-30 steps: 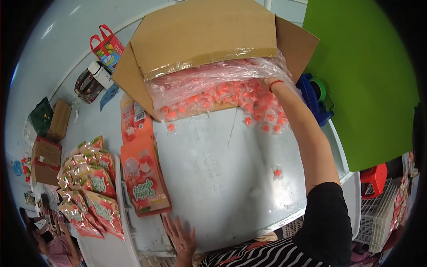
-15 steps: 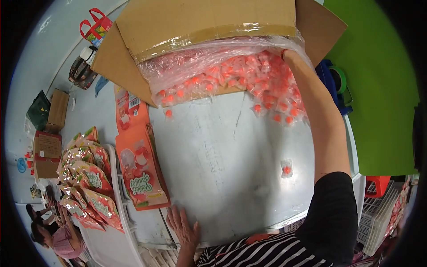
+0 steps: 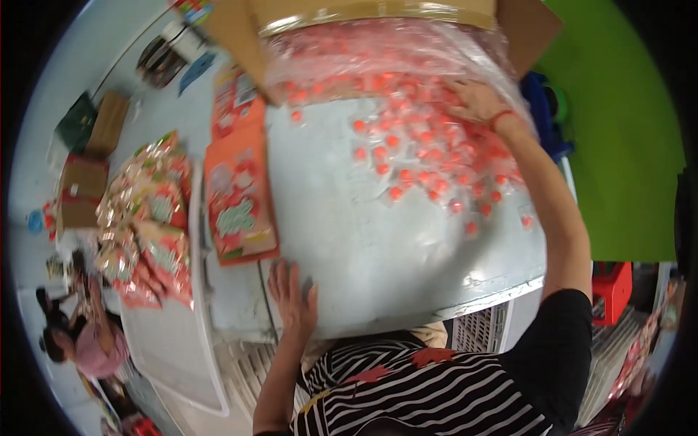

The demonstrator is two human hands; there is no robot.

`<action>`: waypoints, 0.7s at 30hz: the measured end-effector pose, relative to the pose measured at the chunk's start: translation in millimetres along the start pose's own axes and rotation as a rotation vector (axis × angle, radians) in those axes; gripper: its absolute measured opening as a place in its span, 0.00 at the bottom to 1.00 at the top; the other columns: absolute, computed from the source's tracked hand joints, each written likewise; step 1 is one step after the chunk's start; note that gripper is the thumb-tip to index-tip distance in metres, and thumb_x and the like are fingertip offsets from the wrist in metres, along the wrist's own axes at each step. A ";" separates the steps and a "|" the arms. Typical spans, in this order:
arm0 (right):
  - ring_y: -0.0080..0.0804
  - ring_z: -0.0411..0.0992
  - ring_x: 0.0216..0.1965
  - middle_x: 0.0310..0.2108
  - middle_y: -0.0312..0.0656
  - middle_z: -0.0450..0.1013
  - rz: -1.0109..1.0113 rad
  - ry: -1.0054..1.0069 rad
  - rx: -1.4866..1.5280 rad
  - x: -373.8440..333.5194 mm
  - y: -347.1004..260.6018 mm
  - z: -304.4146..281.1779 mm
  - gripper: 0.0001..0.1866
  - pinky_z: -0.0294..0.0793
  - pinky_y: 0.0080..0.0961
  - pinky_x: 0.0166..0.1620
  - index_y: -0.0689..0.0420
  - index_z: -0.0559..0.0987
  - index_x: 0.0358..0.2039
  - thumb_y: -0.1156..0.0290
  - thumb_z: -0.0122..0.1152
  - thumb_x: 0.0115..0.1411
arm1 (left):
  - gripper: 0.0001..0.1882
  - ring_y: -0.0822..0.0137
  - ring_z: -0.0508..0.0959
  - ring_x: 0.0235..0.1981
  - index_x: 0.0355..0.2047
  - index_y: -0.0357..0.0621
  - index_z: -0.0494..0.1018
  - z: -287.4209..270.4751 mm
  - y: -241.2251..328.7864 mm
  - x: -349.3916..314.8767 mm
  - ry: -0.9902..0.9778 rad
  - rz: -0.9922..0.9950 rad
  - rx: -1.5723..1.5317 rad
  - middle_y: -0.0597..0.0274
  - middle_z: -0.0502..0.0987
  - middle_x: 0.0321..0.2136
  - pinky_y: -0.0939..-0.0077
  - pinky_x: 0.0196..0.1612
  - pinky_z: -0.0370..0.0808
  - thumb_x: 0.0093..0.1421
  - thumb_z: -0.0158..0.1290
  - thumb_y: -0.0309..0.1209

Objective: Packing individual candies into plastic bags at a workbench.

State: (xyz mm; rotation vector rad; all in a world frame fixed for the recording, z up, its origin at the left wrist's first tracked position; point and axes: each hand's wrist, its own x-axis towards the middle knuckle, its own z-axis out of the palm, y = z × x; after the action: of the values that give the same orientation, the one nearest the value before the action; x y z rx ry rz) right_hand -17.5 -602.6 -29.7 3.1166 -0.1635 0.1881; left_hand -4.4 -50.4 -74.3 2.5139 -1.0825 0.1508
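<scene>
Sweets lie far right, trailing near from the box. I see right hand on them, fingers outstretched; left hand near left, by pouches, fingers spread, well apart.

Striped black-and-white top worn; two red leaf shapes and a small yellow patch seen on it. Right arm partly covered by plain black short sleeve. Thin red bracelet worn at wrist of right hand.
</scene>
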 end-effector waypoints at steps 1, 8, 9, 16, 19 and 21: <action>0.51 0.65 0.54 0.54 0.53 0.67 0.021 -0.071 -0.006 -1.2 -5.7 -2.9 0.33 0.63 0.41 0.57 0.55 0.65 0.59 0.52 0.55 0.55 | 0.28 0.38 0.58 0.59 0.57 0.37 0.60 -0.4 -2.0 -3.0 0.033 -0.004 -0.051 0.43 0.60 0.58 0.45 0.59 0.54 0.57 0.51 0.30; 0.52 0.65 0.54 0.54 0.55 0.66 0.157 -0.210 -0.045 -39.6 -8.1 -13.7 0.37 0.61 0.40 0.59 0.54 0.63 0.60 0.47 0.56 0.55 | 0.28 0.42 0.64 0.52 0.52 0.38 0.66 -39.7 -23.6 41.3 0.231 0.052 -0.081 0.47 0.66 0.49 0.49 0.54 0.62 0.51 0.60 0.31; 0.52 0.65 0.54 0.54 0.55 0.66 0.138 -0.209 -0.040 -41.5 -10.8 -13.1 0.37 0.61 0.40 0.59 0.54 0.63 0.60 0.47 0.56 0.55 | 0.29 0.44 0.65 0.51 0.51 0.39 0.66 -45.6 -30.6 50.1 0.275 0.084 -0.012 0.49 0.66 0.48 0.50 0.53 0.64 0.49 0.62 0.30; 0.47 0.60 0.60 0.61 0.51 0.60 0.041 -0.139 -0.204 -69.4 -37.0 -44.1 0.37 0.58 0.35 0.63 0.57 0.64 0.60 0.54 0.63 0.53 | 0.32 0.49 0.66 0.53 0.50 0.40 0.67 -57.1 -109.9 80.3 0.108 0.228 0.041 0.53 0.67 0.50 0.53 0.55 0.64 0.44 0.64 0.36; 0.50 0.58 0.61 0.61 0.50 0.59 0.068 -0.011 -0.249 -78.2 -81.6 -57.7 0.33 0.58 0.39 0.63 0.55 0.66 0.58 0.59 0.63 0.54 | 0.31 0.50 0.66 0.54 0.49 0.40 0.68 -51.5 -125.2 83.4 0.112 0.241 0.047 0.53 0.67 0.52 0.55 0.56 0.64 0.45 0.64 0.37; 0.51 0.59 0.61 0.60 0.50 0.61 0.033 0.050 -0.167 -91.6 -118.9 -64.4 0.29 0.58 0.41 0.62 0.56 0.69 0.55 0.63 0.63 0.54 | 0.30 0.50 0.67 0.55 0.48 0.40 0.68 -59.2 -116.1 85.1 0.092 0.329 0.050 0.53 0.67 0.53 0.56 0.56 0.65 0.46 0.63 0.38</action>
State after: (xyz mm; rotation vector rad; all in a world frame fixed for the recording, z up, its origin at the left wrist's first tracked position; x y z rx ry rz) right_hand -103.2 -473.5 22.1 2.9418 -0.2186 0.2392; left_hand 141.4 -12.0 -35.4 2.3271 -1.4612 0.3853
